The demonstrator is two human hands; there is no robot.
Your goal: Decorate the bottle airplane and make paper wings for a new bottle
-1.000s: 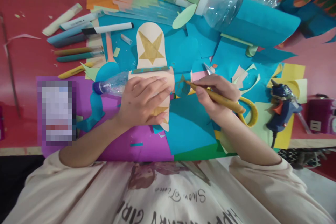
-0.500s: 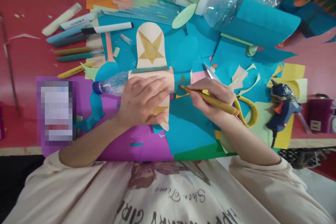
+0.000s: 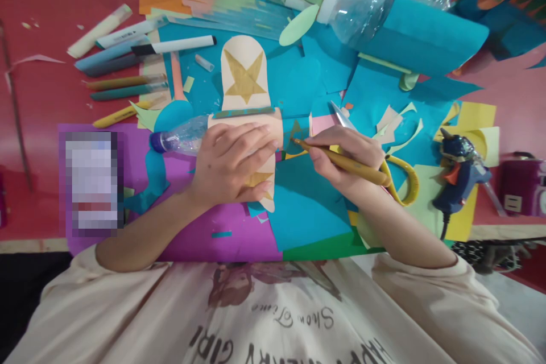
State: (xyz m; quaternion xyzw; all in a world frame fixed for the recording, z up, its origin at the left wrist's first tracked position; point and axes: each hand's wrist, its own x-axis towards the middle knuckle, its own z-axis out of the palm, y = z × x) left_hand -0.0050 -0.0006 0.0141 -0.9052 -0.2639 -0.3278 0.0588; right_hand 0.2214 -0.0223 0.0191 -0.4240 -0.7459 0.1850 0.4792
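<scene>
A small plastic bottle (image 3: 183,137) lies on its side, its blue cap to the left, its body wrapped in cream and blue paper. My left hand (image 3: 234,165) is draped over the wrapped body and holds it down, fingers together. In my right hand (image 3: 347,153) is a mustard-coloured marker (image 3: 341,165), its tip at a mustard shape (image 3: 296,131) on the blue end of the bottle. A rounded cream paper piece (image 3: 244,74) with a mustard star extends behind the bottle. Another cream piece (image 3: 268,205) with star points shows in front, partly under my left hand.
Yellow-handled scissors (image 3: 408,182) lie beside my right hand, blades partly hidden. Farther right is a blue glue gun (image 3: 458,182). Several markers (image 3: 123,82) lie at left, above a blurred phone (image 3: 91,182). A large clear bottle (image 3: 362,0) with blue paper lies behind.
My right hand and the marker shift very slightly to the right, the tip staying by the mustard shape. My left hand and the bottle hold still.
</scene>
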